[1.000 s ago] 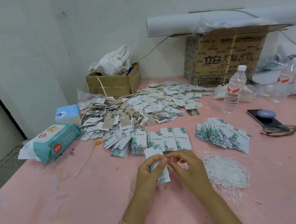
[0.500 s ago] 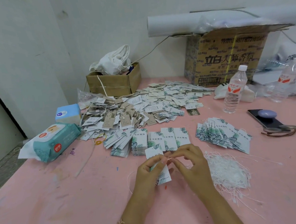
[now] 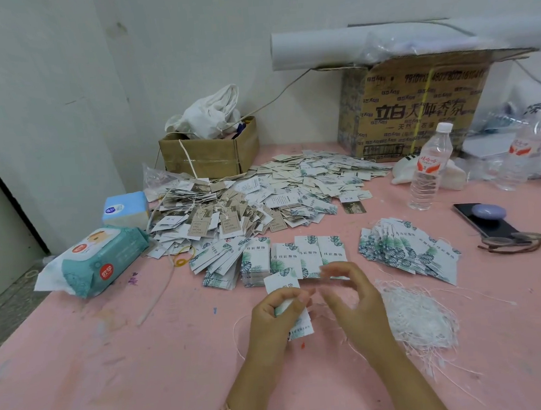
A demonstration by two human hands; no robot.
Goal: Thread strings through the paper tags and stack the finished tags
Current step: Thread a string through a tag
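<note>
My left hand (image 3: 275, 319) grips a white paper tag (image 3: 281, 284) with a green leaf print, held upright above the pink table (image 3: 113, 360). My right hand (image 3: 352, 298) is just to its right, fingers curled and blurred; whether it pinches a string I cannot tell. A thin white string (image 3: 238, 335) loops out left of my left hand. A heap of loose white strings (image 3: 418, 316) lies to the right. Neat piles of unthreaded tags (image 3: 311, 254) sit beyond my hands. A fanned stack of threaded tags (image 3: 407, 251) lies at the right.
A big heap of mixed tags (image 3: 262, 199) fills the table's middle back. Wet wipes (image 3: 100, 260) and a tissue pack (image 3: 125, 208) lie left. Two cardboard boxes (image 3: 214, 154) (image 3: 416, 108), water bottles (image 3: 430, 168), a phone (image 3: 485, 222) and glasses (image 3: 515, 240) stand behind and right.
My right hand has pulled a little away from the left, opening a small gap between the fingertips. The tag stays in my left hand.
</note>
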